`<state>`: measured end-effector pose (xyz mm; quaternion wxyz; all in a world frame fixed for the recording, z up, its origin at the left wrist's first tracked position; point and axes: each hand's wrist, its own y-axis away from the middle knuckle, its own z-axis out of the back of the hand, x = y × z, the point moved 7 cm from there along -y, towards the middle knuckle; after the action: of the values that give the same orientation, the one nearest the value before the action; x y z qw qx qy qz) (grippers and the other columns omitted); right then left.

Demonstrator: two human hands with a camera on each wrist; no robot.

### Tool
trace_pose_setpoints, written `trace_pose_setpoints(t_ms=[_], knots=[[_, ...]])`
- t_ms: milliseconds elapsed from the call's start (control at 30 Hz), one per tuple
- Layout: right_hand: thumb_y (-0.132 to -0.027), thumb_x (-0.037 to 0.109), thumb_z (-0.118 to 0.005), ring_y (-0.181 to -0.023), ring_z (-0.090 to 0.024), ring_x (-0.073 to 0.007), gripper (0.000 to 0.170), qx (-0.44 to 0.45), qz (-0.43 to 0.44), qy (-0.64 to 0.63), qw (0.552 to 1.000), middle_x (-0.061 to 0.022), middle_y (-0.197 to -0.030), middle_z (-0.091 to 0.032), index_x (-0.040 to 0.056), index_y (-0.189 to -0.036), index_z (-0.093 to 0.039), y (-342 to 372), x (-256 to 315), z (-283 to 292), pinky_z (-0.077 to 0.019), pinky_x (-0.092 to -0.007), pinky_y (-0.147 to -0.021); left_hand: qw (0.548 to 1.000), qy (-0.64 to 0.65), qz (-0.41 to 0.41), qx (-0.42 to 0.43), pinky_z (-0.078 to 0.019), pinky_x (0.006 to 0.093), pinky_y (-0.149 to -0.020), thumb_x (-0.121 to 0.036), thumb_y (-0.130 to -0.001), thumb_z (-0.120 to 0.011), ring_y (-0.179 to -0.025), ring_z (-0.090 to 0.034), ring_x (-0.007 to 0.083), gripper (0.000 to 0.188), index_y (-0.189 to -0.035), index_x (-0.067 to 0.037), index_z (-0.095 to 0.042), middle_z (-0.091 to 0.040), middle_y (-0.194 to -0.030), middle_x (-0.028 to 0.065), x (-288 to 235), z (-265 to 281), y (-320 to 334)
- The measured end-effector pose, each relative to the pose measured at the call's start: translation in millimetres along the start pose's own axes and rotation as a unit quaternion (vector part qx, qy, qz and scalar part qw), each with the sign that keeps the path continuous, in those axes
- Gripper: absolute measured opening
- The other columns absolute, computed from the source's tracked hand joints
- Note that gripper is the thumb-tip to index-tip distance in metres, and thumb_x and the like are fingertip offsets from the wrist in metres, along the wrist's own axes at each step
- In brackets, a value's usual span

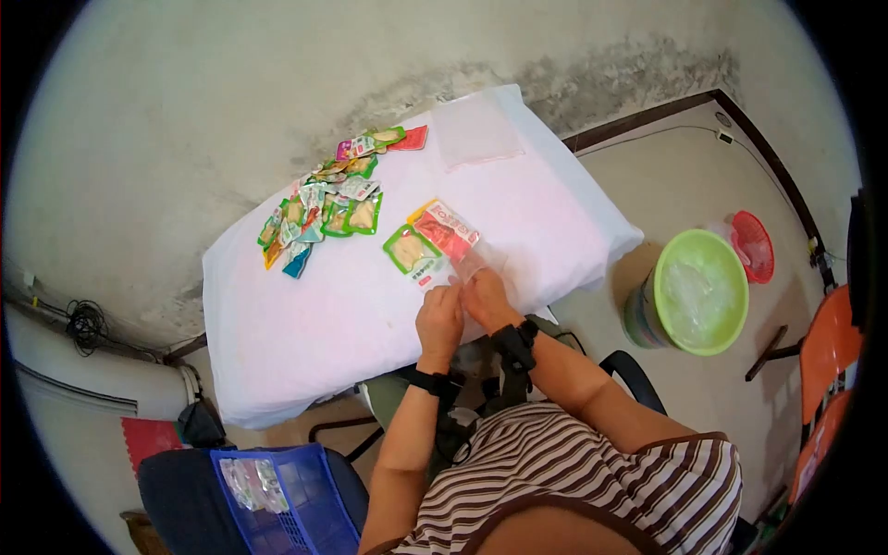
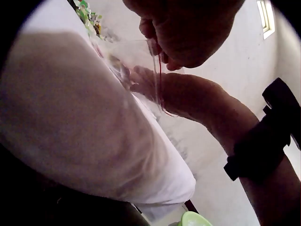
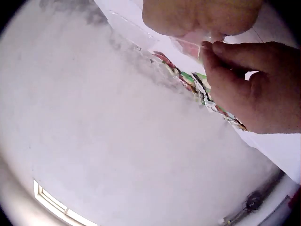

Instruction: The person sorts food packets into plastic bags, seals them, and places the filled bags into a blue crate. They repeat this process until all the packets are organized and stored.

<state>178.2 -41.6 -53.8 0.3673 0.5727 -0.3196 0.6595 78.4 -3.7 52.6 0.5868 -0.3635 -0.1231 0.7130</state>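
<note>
A clear plastic bag [image 2: 141, 52] with a thin red edge line lies between the two hands. My left hand [image 1: 439, 324] pinches its edge between thumb and finger; the left wrist view has this hand [image 2: 188, 33] close above. My right hand [image 1: 487, 301] grips the bag, its fingers [image 2: 143, 82] visible through the film; whether they are inside or behind it, I cannot tell. Just beyond the hands, a green-edged packet [image 1: 409, 250] and a red packet [image 1: 446, 229] with a yellow corner lie side by side on the white cloth [image 1: 333, 324].
Many colourful packets [image 1: 310, 208] are heaped at the table's far left. A flat clear sheet or bag [image 1: 476, 129] lies at the far end. On the floor at right stand a green bucket [image 1: 700, 291] and a red basket [image 1: 754, 248]. A blue crate [image 1: 314, 490] sits on a chair at lower left.
</note>
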Motion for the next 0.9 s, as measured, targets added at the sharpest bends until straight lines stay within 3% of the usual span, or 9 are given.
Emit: trace_pose_setpoints(t_ms=[100,167,267,300,367,500,700,867,900], knots=[[-0.092,0.014,-0.033,-0.117,-0.043,-0.026,0.039,0.016,-0.017,-0.227,0.974,-0.0117,-0.13,-0.042,0.0031,-0.13,-0.037,-1,-5,-8,-0.0356,-0.0436,-0.097,1.0,0.0,-0.009,0.002,-0.0474,0.0326,-0.062,-0.005,-0.076,-0.061,-0.076,-0.057,0.0243,0.012,-0.088,-0.007,-0.062,-0.057,-0.078,0.0068,-3,3,-2],[-0.095,0.028,-0.027,-0.128,-0.031,-0.0281,0.048,-0.027,-0.011,-0.458,0.889,-0.0111,-0.141,-0.029,0.0051,-0.137,-0.024,5,13,-4,-0.0257,-0.0534,-0.102,1.0,0.025,-0.014,0.003,-0.0473,0.0324,-0.062,-0.006,-0.077,-0.061,-0.075,-0.057,0.0245,0.01,-0.087,-0.007,-0.062,-0.057,-0.078,0.007,-4,3,-3],[-0.095,0.036,-0.023,-0.133,-0.022,-0.0276,0.052,0.001,-0.098,-0.618,0.78,-0.0117,-0.144,-0.025,0.0073,-0.139,-0.021,-8,12,-10,-0.0192,-0.0517,-0.106,1.0,0.022,-0.008,0.009,-0.047,0.0329,-0.061,-0.006,-0.077,-0.061,-0.074,-0.056,0.025,0.01,-0.087,-0.007,-0.062,-0.056,-0.077,0.0074,-6,2,-5],[-0.095,0.036,-0.023,-0.133,-0.022,-0.0276,0.052,0.0,-0.1,-0.619,0.779,-0.0117,-0.144,-0.025,0.0073,-0.139,-0.021,-16,-4,-13,-0.0192,-0.0517,-0.106,1.0,0.021,-0.007,0.011,-0.047,0.0329,-0.061,-0.006,-0.077,-0.061,-0.074,-0.056,0.025,0.01,-0.087,-0.007,-0.062,-0.056,-0.077,0.0074,-5,2,-6],[-0.091,0.039,-0.037,-0.124,-0.035,-0.0242,0.047,-0.03,0.203,-0.237,0.95,-0.0097,-0.128,-0.045,0.0112,-0.127,-0.044,-24,-17,-7,-0.0264,-0.045,-0.099,0.999,0.034,-0.024,0.006,-0.0467,0.0334,-0.059,-0.007,-0.077,-0.061,-0.073,-0.056,0.0254,0.01,-0.087,-0.007,-0.062,-0.055,-0.075,0.0077,-8,3,-6],[-0.092,0.039,-0.037,-0.124,-0.034,-0.0246,0.046,0.055,0.05,-0.427,0.901,-0.0095,-0.128,-0.045,0.0095,-0.127,-0.045,-22,-25,-13,-0.0294,-0.0443,-0.097,0.999,0.026,-0.024,0.024,-0.0466,0.0337,-0.059,-0.007,-0.077,-0.061,-0.072,-0.056,0.0255,0.011,-0.088,-0.007,-0.062,-0.055,-0.075,0.0078,-7,-3,-4],[-0.093,0.039,-0.036,-0.125,-0.033,-0.0251,0.046,0.137,0.017,-0.399,0.906,-0.0093,-0.129,-0.046,0.0074,-0.126,-0.045,-3,-25,6,-0.0331,-0.0433,-0.094,0.996,0.066,-0.013,0.063,-0.0473,0.0345,-0.064,-0.008,-0.077,-0.061,-0.078,-0.056,0.0271,0.016,-0.093,-0.007,-0.062,-0.057,-0.081,0.0092,1,-6,6],[-0.096,0.036,-0.034,-0.11,-0.05,-0.0248,0.042,0.125,-0.201,-0.355,0.904,-0.0108,-0.113,-0.057,0.0029,-0.114,-0.054,50,33,72,-0.0416,-0.0372,-0.087,0.999,0.04,0.01,0.015,-0.0475,0.0355,-0.069,-0.011,-0.075,-0.063,-0.084,-0.055,0.029,0.023,-0.098,-0.006,-0.06,-0.057,-0.089,0.0113,52,15,-5],[-0.095,0.031,-0.038,-0.106,-0.052,-0.0254,0.037,0.081,-0.145,-0.278,0.946,-0.0115,-0.11,-0.058,0.0027,-0.111,-0.055,40,26,94,-0.0428,-0.0364,-0.086,0.997,0.047,0.048,0.043,-0.0467,0.0381,-0.073,-0.012,-0.077,-0.06,-0.087,-0.054,0.0306,0.024,-0.1,-0.005,-0.06,-0.057,-0.093,0.0131,66,19,-17]])
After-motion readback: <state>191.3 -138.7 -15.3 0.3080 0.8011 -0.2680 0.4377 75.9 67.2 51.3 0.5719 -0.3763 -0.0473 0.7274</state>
